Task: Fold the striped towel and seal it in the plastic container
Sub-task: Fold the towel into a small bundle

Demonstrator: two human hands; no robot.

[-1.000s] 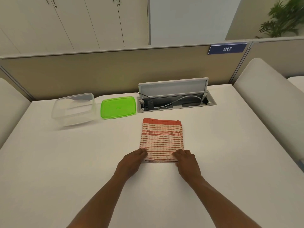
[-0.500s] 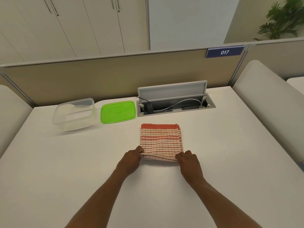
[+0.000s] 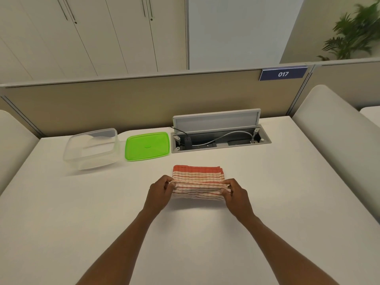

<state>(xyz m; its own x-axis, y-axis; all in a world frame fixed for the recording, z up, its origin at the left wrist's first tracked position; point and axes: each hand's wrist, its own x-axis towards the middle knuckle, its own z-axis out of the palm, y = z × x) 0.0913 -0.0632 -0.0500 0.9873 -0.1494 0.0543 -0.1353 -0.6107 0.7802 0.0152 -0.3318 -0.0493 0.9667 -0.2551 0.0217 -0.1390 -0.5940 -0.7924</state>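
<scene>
Both hands, left hand and right hand, pinch striped towel near-edge corners; fold evenly toward far edge, corners aligned; clear container left of towel.

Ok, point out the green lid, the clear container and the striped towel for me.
green lid [image 3: 147, 146]: head view, middle of its top face.
clear container [image 3: 92, 149]: head view, its see-through near wall.
striped towel [image 3: 198, 173]: head view, flat far part beyond the lifted edge.

Even, soft overhead light; a faint shadow lies beneath the hands. Wide-angle bending at the edges, far plant blurred.
</scene>
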